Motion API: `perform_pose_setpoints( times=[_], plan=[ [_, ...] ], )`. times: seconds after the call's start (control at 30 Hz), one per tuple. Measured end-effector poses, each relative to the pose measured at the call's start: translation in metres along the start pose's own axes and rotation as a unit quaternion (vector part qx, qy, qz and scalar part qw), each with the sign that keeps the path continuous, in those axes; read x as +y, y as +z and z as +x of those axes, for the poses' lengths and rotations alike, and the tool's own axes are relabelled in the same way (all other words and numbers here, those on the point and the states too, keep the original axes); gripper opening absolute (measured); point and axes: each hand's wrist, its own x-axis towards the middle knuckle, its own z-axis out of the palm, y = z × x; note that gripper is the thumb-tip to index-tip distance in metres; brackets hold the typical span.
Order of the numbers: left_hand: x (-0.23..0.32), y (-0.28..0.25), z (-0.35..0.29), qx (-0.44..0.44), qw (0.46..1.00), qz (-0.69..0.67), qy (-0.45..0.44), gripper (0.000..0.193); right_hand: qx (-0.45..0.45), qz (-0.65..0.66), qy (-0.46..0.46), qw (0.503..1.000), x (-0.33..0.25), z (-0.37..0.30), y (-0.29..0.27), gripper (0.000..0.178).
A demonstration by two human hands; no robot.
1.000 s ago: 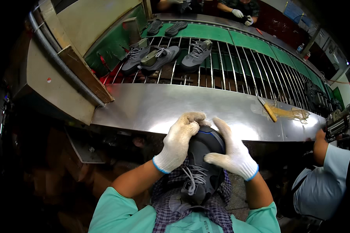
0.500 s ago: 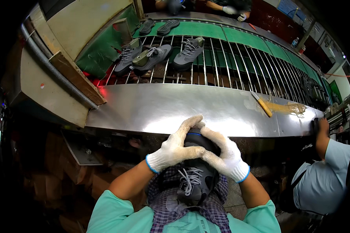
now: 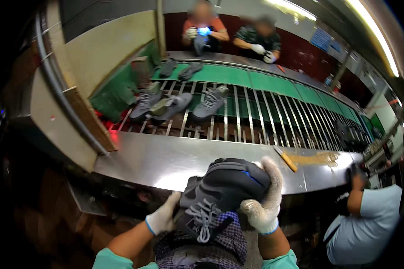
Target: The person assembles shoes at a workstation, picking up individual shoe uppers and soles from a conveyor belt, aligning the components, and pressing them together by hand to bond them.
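A dark grey and black lace-up shoe point(image 3: 233, 181) is held up in front of me, over the near edge of the metal counter. Its light grey laces hang toward my body, and a thin blue line marks the end at the right. My right hand point(image 3: 265, 201), in a white knit glove, grips that end with the thumb below and the fingers behind. At the shoe's left side, my gloved left hand point(image 3: 166, 213) holds on, its fingertips partly hidden behind the shoe.
A yellow-handled knife point(image 3: 286, 160) lies on the steel counter point(image 3: 152, 154). Beyond it, several grey shoes point(image 3: 209, 105) rest on a metal-bar conveyor point(image 3: 251, 119). Two soles point(image 3: 191, 71) lie on the green strip. Two people sit opposite; another person point(image 3: 363, 224) works at my right.
The shoe has risen from my lap toward the counter and turned. My hands, together over it before, are now apart on its two sides. The view has tilted up.
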Motion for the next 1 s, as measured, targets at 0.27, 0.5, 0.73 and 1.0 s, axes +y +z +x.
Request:
perform_pose_setpoints(
  times=[0.27,0.5,0.73,1.0],
  plan=[
    [0.159,0.104,-0.051,0.157,0.589,0.733,0.302,0.107,-0.129,-0.249,0.125,0.952,0.063,-0.027,-0.009,0.099],
    [0.153,0.184,-0.013,0.107,0.34,0.882,0.307,0.092,-0.05,-0.348,-0.217,0.911,0.0,0.098,0.005,0.088],
    [0.172,0.186,-0.006,0.119,0.358,0.88,0.29,0.103,-0.205,-0.413,-0.065,0.885,0.017,0.171,-0.009,0.05],
    [0.155,0.128,-0.033,0.136,0.429,0.823,0.347,0.115,0.159,0.261,0.157,0.939,0.167,0.035,-0.048,0.043]
  ],
)
